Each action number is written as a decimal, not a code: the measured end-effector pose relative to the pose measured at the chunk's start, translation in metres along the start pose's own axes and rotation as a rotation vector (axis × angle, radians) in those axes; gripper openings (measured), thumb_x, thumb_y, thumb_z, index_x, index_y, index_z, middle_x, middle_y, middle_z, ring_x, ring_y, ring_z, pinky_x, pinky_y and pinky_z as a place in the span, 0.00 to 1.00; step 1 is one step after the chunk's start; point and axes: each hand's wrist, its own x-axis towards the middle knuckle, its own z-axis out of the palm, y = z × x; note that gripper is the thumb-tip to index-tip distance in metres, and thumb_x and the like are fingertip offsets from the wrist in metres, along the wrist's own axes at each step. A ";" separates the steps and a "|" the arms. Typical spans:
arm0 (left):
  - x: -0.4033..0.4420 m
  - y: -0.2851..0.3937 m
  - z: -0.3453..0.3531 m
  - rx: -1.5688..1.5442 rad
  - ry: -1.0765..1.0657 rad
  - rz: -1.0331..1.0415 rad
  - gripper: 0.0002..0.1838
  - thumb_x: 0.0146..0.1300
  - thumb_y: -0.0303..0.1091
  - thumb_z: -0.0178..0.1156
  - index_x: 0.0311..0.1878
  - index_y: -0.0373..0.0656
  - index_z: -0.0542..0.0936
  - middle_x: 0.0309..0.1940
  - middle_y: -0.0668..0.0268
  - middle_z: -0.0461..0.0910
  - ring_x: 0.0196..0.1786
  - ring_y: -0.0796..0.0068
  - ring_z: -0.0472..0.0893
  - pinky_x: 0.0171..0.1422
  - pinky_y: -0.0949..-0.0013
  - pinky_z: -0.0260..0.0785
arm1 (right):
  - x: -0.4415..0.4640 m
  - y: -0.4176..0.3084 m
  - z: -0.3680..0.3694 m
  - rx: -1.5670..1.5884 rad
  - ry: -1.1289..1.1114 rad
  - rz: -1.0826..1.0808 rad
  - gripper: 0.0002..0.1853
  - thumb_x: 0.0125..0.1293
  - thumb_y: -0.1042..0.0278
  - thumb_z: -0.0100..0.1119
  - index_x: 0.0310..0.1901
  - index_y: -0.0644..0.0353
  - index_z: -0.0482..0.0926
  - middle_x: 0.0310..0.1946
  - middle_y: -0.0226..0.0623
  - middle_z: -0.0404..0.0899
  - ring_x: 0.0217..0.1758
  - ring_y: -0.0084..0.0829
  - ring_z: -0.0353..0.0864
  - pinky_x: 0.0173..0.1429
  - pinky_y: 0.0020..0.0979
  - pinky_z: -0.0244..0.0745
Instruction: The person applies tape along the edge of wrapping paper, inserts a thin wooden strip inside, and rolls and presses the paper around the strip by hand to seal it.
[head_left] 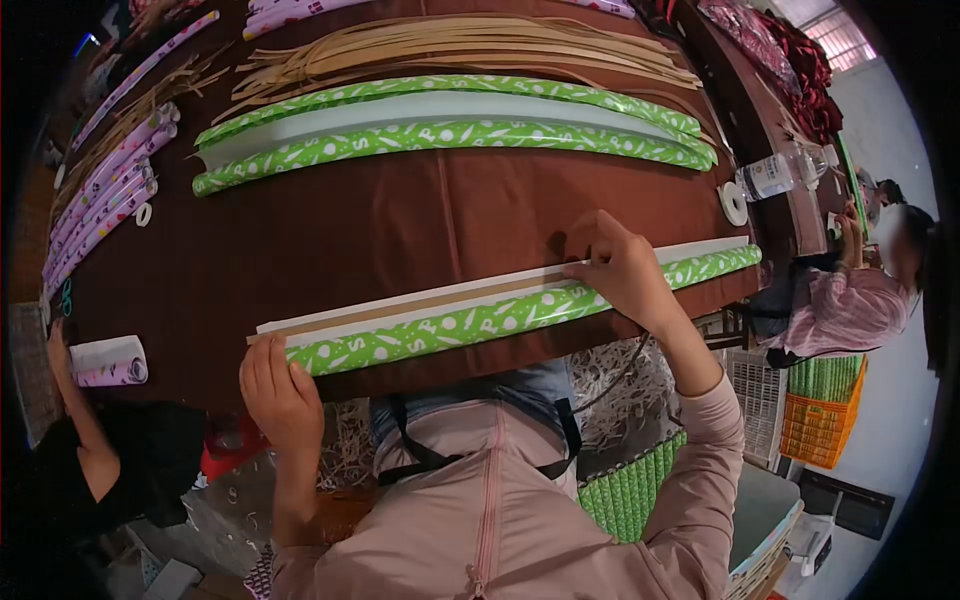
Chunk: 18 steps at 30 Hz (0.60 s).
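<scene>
Left hand (280, 400), eight o'clock: fingers gripping the green roll (450, 327) by its end — steadying, likely. Right hand (625, 275), three o'clock: fingers pinching the brown strip (400, 307), apparently for alignment.

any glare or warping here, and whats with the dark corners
Head view: wide-angle distortion bows the far green roll and darkness rounds the corners; head view: glossy highlights on the near green roll, bright window upper right, soft shadow beside the right hand
</scene>
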 end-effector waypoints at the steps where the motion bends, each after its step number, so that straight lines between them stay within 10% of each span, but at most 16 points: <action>1: 0.001 0.000 -0.001 0.001 -0.013 0.009 0.15 0.68 0.30 0.50 0.53 0.33 0.77 0.54 0.50 0.76 0.58 0.46 0.75 0.64 0.48 0.66 | 0.000 0.002 0.000 0.006 -0.003 -0.007 0.24 0.51 0.72 0.74 0.50 0.55 0.74 0.16 0.39 0.74 0.20 0.44 0.76 0.28 0.39 0.69; 7: 0.014 0.008 -0.014 0.150 -0.027 0.076 0.17 0.61 0.39 0.57 0.49 0.40 0.80 0.50 0.55 0.74 0.56 0.52 0.73 0.62 0.47 0.63 | -0.002 0.004 0.006 0.230 0.051 0.059 0.23 0.52 0.81 0.73 0.50 0.60 0.75 0.15 0.26 0.59 0.22 0.15 0.58 0.27 0.23 0.58; 18: 0.037 0.097 0.008 -0.183 0.019 0.221 0.19 0.58 0.42 0.59 0.46 0.37 0.82 0.44 0.58 0.79 0.48 0.57 0.76 0.54 0.54 0.68 | -0.005 0.013 0.013 0.221 0.111 0.024 0.24 0.53 0.82 0.72 0.51 0.60 0.73 0.14 0.29 0.62 0.21 0.16 0.57 0.26 0.22 0.56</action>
